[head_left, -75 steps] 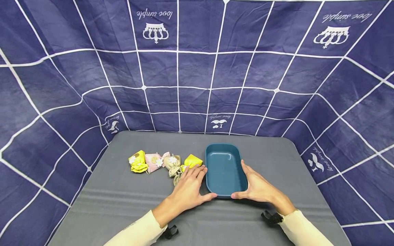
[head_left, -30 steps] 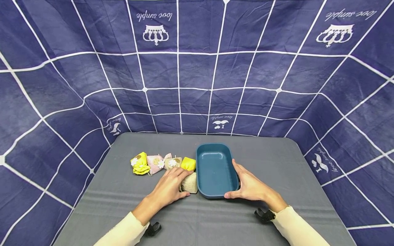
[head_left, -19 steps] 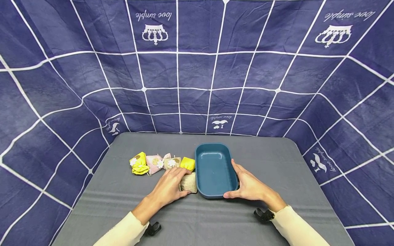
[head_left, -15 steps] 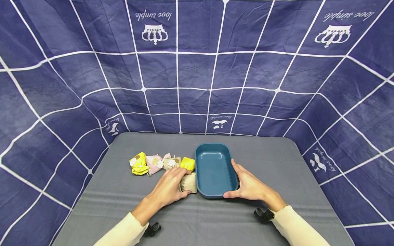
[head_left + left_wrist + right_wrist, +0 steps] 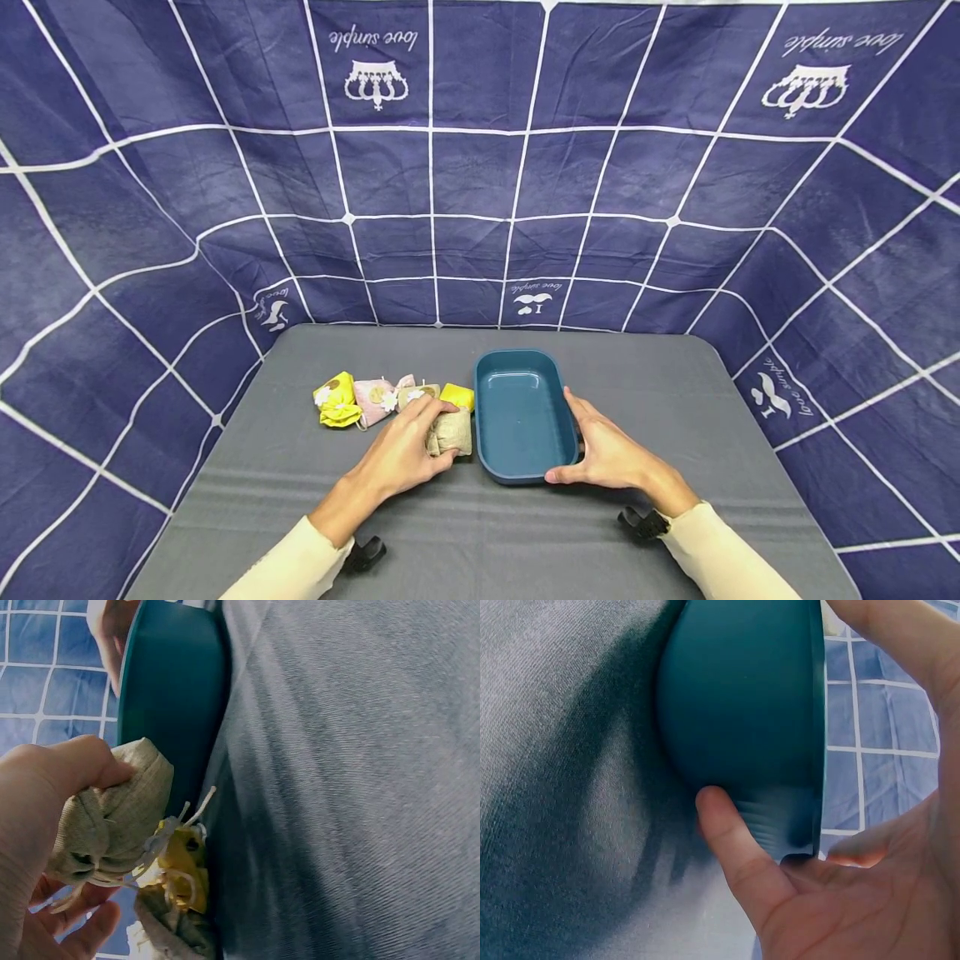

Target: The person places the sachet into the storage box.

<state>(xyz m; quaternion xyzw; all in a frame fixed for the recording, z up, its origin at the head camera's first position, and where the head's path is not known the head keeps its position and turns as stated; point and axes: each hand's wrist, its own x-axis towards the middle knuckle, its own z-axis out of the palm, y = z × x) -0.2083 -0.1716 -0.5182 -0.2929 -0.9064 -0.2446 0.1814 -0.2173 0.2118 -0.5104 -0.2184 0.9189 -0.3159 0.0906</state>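
Observation:
My left hand (image 5: 401, 450) pinches a beige drawstring pouch (image 5: 453, 433) between thumb and fingers, just left of the blue box. In the left wrist view the beige pouch (image 5: 124, 802) is tilted, its gathered neck and cord toward the palm. The blue rectangular box (image 5: 525, 425), with rounded corners, sits on the table with nothing in it. At its near right corner my right hand (image 5: 618, 450) grips it, thumb on the front wall and fingers along the right side. The right wrist view shows the thumb pressed to the box's outer wall (image 5: 739, 697).
Left of the box a row of small pouches runs across the grey table (image 5: 637, 375): a yellow pouch (image 5: 457, 397), a beige one partly behind my left hand, a pink pouch (image 5: 372, 402) and another yellow pouch (image 5: 337, 402). A blue white-lined cloth (image 5: 480, 183) surrounds the table.
Both hands were at the box, which then shifted left. My left hand moved onto the beige pouch beside it, and has since drawn the pouch slightly left and away from the box wall.

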